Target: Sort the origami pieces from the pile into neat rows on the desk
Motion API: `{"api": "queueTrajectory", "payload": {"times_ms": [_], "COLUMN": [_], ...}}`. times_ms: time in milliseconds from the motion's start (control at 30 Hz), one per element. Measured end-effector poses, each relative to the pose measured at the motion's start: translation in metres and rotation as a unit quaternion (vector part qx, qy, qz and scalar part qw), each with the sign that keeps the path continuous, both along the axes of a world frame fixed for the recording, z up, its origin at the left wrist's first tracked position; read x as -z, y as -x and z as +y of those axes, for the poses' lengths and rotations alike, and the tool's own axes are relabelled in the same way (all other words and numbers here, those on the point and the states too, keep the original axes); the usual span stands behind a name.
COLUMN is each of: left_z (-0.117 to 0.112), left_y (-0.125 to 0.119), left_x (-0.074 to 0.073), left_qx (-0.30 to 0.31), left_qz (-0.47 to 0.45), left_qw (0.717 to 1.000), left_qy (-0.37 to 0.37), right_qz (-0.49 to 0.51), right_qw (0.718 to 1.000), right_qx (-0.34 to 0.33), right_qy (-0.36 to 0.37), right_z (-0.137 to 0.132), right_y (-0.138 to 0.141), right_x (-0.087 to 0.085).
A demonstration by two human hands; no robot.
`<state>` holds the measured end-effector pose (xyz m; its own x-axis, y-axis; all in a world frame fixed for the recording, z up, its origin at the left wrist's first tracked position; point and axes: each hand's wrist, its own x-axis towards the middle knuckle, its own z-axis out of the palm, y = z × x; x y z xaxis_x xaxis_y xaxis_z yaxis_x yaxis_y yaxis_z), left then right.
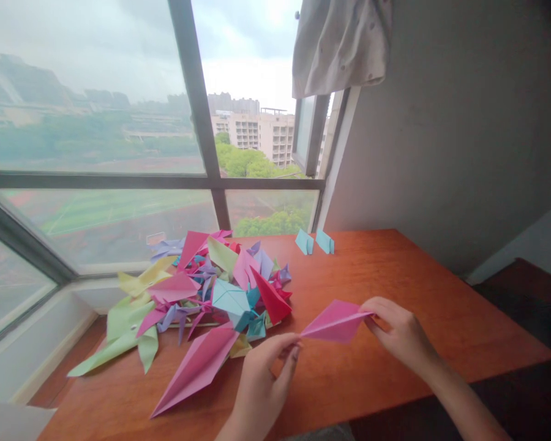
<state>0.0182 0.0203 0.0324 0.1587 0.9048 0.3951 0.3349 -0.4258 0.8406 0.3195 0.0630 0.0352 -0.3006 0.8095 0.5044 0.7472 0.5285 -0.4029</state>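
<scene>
Between my two hands is a pink folded paper (334,321), diamond-shaped with a lengthwise crease, held just above the table (395,282). The fingers of my left hand (269,376) pinch its left tip. At the opposite tip, my right hand (397,334) grips the narrow end between thumb and fingers. Nearest to my left hand lies a larger pink paper plane (197,367), its point toward the front left. Behind it spreads a heap of folded papers (229,297) in pink, red, purple, green, yellow and light blue.
Two small light-blue folded papers (304,242) stand at the table's back edge. A large light-green folded piece (128,331) lies at the heap's left side. Behind the table are windows with dark frames (213,122), and a grey wall (441,122) rises at the right.
</scene>
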Motion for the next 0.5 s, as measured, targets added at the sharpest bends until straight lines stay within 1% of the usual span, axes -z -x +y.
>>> {"api": "queueTrajectory", "payload": {"times_ms": [67, 100, 200, 267, 333, 400, 500], "left_z": [-0.001, -0.002, -0.004, -0.004, -0.003, -0.002, 0.001], "left_y": [-0.001, -0.001, -0.001, -0.002, -0.003, -0.003, -0.003], "left_x": [0.005, 0.008, 0.015, 0.020, 0.023, 0.028, 0.034], "left_qx": [0.020, 0.037, 0.079, 0.086, 0.090, 0.094, 0.101], "left_qz": [0.047, 0.070, 0.137, 0.176, 0.205, 0.220, 0.227], "left_qw": [0.999, 0.997, 0.987, 0.981, 0.974, 0.970, 0.967], "left_qy": [-0.016, -0.017, -0.009, -0.014, -0.022, -0.031, -0.050], "right_qz": [0.006, 0.004, -0.018, -0.042, -0.061, -0.071, -0.074], "right_qw": [0.996, 0.989, 0.955, 0.930, 0.906, 0.886, 0.878], "right_qx": [0.092, 0.146, 0.297, 0.363, 0.412, 0.442, 0.450], "right_qy": [-0.013, -0.015, -0.013, 0.022, 0.079, 0.122, 0.147], "right_z": [0.019, 0.031, 0.073, 0.105, 0.136, 0.164, 0.196], "right_y": [-0.018, -0.027, -0.045, -0.049, -0.046, -0.040, -0.031], "right_x": [0.012, 0.018, 0.031, 0.034, 0.033, 0.032, 0.033]}}
